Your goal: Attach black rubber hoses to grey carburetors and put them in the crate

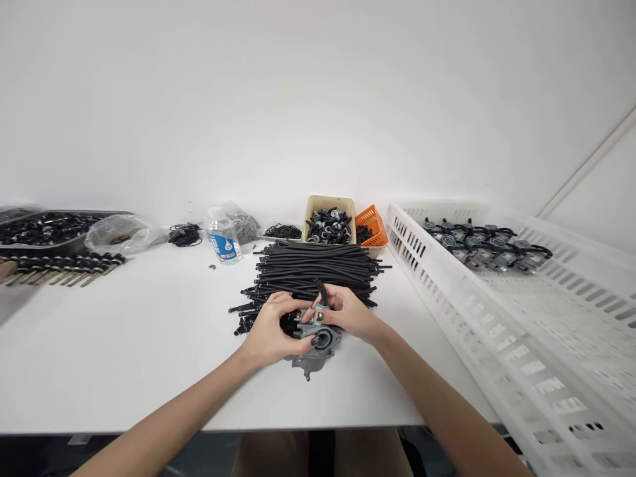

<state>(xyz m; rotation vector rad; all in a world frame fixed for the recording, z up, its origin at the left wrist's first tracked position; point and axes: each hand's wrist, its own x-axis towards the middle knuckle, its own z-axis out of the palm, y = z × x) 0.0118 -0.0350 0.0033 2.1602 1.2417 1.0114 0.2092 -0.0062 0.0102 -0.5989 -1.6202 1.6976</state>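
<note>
A grey metal carburetor (pixel 314 363) is held over the white table in front of me, its round bore facing me. My left hand (pixel 273 331) is closed around its left side, thumb by the bore and fingers over the top. At the upper right, my right hand (pixel 350 313) pinches the top of the carburetor, where a bent black rubber tube (pixel 322 291) sticks up between the fingers. The fingers hide much of the top fitting. Just behind both hands lies a wide stack of black rubber hoses (pixel 318 266).
A white slatted crate (pixel 422 273) on the right holds several carburetors (pixel 489 246). Behind the hoses stand a cream tub (pixel 330 200) of black parts and an orange basket (pixel 380 230). Leftward are a clear bottle (pixel 223 244), a plastic bag (pixel 119 233) and another person's hand (pixel 6 268).
</note>
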